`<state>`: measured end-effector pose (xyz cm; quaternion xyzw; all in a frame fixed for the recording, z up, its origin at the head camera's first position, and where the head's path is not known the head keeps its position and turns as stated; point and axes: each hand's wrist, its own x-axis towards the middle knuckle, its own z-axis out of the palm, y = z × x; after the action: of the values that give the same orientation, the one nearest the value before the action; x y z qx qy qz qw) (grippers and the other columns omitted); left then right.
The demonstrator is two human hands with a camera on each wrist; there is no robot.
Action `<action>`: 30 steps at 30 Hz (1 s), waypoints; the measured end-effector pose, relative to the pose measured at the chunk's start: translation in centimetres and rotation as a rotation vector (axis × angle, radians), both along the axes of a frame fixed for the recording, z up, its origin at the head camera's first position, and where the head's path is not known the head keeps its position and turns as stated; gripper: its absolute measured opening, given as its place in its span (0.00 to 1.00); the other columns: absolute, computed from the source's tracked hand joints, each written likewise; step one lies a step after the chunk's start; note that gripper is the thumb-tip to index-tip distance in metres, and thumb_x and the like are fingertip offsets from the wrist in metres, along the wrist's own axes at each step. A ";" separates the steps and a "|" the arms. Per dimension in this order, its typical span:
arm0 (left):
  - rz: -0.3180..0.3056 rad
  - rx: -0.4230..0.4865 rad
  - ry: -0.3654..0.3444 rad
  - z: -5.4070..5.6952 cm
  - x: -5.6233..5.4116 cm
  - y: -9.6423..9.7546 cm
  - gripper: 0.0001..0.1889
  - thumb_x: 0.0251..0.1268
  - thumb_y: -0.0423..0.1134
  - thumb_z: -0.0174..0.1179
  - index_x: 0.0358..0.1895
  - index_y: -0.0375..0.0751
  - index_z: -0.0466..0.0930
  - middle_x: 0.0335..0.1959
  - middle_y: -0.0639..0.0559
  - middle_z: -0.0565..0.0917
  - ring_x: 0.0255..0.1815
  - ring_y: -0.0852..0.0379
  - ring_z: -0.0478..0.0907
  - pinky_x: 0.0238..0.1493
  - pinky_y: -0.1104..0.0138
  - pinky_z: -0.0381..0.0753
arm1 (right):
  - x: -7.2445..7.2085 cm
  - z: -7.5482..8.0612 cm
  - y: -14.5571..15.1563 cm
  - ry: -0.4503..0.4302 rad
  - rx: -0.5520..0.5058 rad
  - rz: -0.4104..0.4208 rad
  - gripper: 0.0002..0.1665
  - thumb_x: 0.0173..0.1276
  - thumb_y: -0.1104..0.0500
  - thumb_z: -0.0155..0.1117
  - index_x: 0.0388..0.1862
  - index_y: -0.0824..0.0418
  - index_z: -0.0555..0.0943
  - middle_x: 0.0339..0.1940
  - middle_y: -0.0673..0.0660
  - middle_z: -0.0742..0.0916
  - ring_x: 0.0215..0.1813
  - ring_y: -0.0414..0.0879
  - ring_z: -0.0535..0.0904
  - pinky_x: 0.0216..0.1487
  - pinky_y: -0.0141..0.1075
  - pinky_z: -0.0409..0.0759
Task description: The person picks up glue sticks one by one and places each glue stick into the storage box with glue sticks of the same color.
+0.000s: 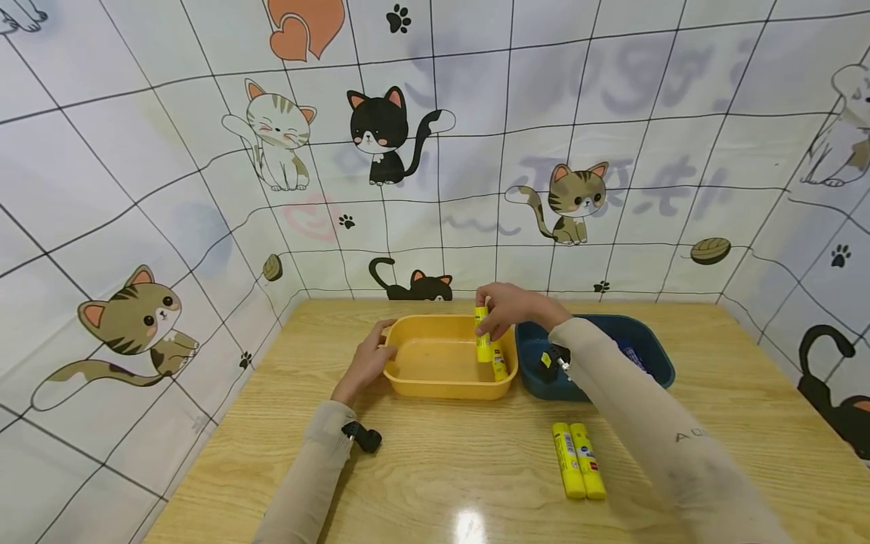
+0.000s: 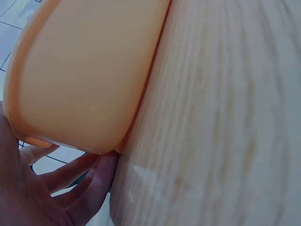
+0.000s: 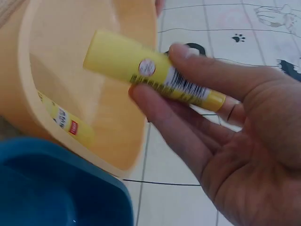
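Note:
Between the thumb and fingers of my right hand (image 1: 506,308) is a yellow glue stick (image 1: 482,340), held upright over the right end of a yellow plastic basin (image 1: 442,389). The right wrist view shows the barcode on this glue stick (image 3: 155,73) and the thumb pressing its side. Another glue stick (image 1: 499,364) lies inside the basin against its right wall. My left hand (image 1: 369,361) grips the basin's left rim, thumb at the edge. In the left wrist view, its fingers (image 2: 94,188) reach along the basin's outer wall (image 2: 84,80).
A dark blue basin (image 1: 553,389) stands right beside the yellow one, partly behind my right forearm, with purple-wrapped items (image 1: 632,353) inside. Two more glue sticks (image 1: 578,461) lie side by side on the wooden table (image 1: 435,468). A cat-patterned wall covering (image 1: 469,166) rises behind.

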<state>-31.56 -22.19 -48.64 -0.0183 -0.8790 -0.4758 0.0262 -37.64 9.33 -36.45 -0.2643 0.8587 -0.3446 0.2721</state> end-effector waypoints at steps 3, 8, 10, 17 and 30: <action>0.002 -0.001 0.005 0.0 0.0 0.0 0.35 0.62 0.34 0.53 0.77 0.52 0.66 0.58 0.33 0.82 0.51 0.42 0.81 0.44 0.61 0.83 | -0.3 -0.8 -0.6 -0.018 0.041 -0.033 0.25 0.68 0.64 0.71 0.56 0.67 0.68 0.43 0.63 0.86 0.39 0.54 0.91 0.50 0.48 0.88; 0.006 -0.002 0.004 -0.1 0.0 0.0 0.36 0.62 0.34 0.53 0.77 0.52 0.66 0.57 0.33 0.83 0.50 0.43 0.81 0.44 0.61 0.83 | -0.2 -1.7 -1.5 -0.031 0.133 -0.025 0.27 0.69 0.62 0.71 0.60 0.67 0.68 0.43 0.63 0.87 0.40 0.53 0.91 0.50 0.45 0.88; 0.007 -0.005 0.001 -0.2 -0.1 0.0 0.36 0.62 0.34 0.53 0.77 0.53 0.66 0.57 0.34 0.83 0.50 0.43 0.81 0.44 0.61 0.82 | -0.2 -2.0 -1.7 -0.013 0.168 -0.008 0.27 0.70 0.61 0.70 0.61 0.68 0.68 0.42 0.62 0.88 0.39 0.52 0.90 0.47 0.42 0.89; 0.009 -0.003 0.001 -0.2 -0.2 -0.1 0.35 0.62 0.34 0.53 0.77 0.54 0.67 0.57 0.34 0.83 0.50 0.43 0.81 0.44 0.60 0.82 | -0.1 -2.7 -2.3 0.038 0.272 -0.021 0.26 0.70 0.61 0.70 0.61 0.68 0.72 0.45 0.61 0.86 0.37 0.49 0.90 0.44 0.37 0.88; 0.009 0.001 0.005 0.0 0.0 0.1 0.36 0.61 0.34 0.53 0.77 0.54 0.66 0.57 0.34 0.83 0.48 0.44 0.81 0.42 0.62 0.82 | -0.1 -3.8 -2.9 0.140 0.364 -0.083 0.25 0.67 0.58 0.74 0.60 0.65 0.78 0.47 0.60 0.82 0.30 0.46 0.81 0.37 0.35 0.86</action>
<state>-31.55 -22.11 -48.60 -0.0156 -0.8788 -0.4759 0.0303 -37.73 6.42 -40.21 -0.1983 0.9338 -0.1755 0.2406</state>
